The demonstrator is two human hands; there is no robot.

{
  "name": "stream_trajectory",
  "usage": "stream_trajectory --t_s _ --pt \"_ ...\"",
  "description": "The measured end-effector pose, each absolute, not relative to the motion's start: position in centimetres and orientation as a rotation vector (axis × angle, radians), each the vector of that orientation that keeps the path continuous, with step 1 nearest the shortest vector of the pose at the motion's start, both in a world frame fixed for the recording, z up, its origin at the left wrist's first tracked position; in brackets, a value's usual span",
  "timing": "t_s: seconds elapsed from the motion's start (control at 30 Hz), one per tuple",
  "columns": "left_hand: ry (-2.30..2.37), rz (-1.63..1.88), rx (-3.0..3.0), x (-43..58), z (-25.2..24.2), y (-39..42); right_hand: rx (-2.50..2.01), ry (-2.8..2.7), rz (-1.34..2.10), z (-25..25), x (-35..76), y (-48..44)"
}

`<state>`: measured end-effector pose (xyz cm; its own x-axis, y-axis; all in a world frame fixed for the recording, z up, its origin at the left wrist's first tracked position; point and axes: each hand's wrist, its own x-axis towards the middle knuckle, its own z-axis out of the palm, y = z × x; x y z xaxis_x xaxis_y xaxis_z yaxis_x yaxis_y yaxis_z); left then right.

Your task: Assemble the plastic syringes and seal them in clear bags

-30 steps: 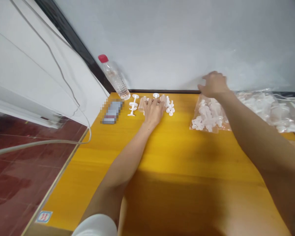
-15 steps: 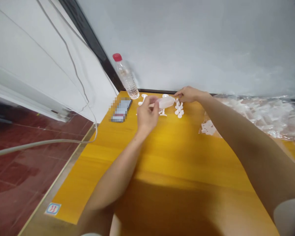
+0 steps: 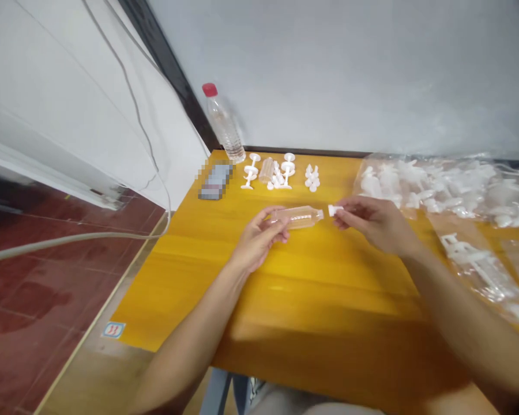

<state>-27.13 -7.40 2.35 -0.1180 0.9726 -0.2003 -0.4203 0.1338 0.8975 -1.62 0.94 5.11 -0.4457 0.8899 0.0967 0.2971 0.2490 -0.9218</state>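
My left hand [image 3: 257, 239] is closed around the base end of a small clear plastic bottle [image 3: 303, 217], which lies sideways with its neck to the right. Just off the neck, my right hand [image 3: 374, 222] pinches a small white cap [image 3: 333, 211]; a short gap separates cap and bottle. Beyond both hands, a cluster of small white caps [image 3: 312, 180] lies on the table [image 3: 199, 259]. To the left of it are white disc-ended plastic pieces [image 3: 288, 168], more such pieces [image 3: 251, 170] and a short clear cylinder [image 3: 267, 170].
At the back left corner stands a water bottle [image 3: 227, 132] with a red cap, and a blurred phone [image 3: 217, 180] lies before it. Clear bags [image 3: 436, 181] of white parts cover the right side. A wall [image 3: 350, 75] closes off the back; a cable [image 3: 90, 236] hangs at left.
My right hand has come back from the cap cluster with a cap pinched in it. My left hand has brought the bottle nearer to me, uncovering the pieces behind. The view has shifted slightly.
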Motion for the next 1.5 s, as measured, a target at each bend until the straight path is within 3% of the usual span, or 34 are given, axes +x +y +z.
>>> stream_trajectory --t_s 0.17,0.53,0.73,1.13,1.37,1.5 --pt "1.171 1.259 0.852 -23.1 1.4 -8.2 -1.068 -1.373 1.455 0.6 0.8 -5.2" --pt "1.289 1.131 1.007 -23.5 -0.7 -9.1 -1.037 -1.439 1.501 -2.0 1.3 -6.0" --pt "1.135 1.160 1.063 -23.6 -1.0 -9.2 -1.077 -1.314 1.462 -1.9 0.7 -5.5" --pt "1.254 1.011 0.706 -22.3 -0.3 -9.4 -0.987 -1.390 1.387 -2.4 0.9 -6.5" --pt "1.113 1.182 1.047 -22.8 -0.5 -10.1 -1.076 -1.324 1.395 -1.6 0.7 -6.4" --pt "1.144 1.143 1.058 -22.5 -0.6 -10.3 -1.157 -1.548 1.181 -2.0 0.8 -6.5"
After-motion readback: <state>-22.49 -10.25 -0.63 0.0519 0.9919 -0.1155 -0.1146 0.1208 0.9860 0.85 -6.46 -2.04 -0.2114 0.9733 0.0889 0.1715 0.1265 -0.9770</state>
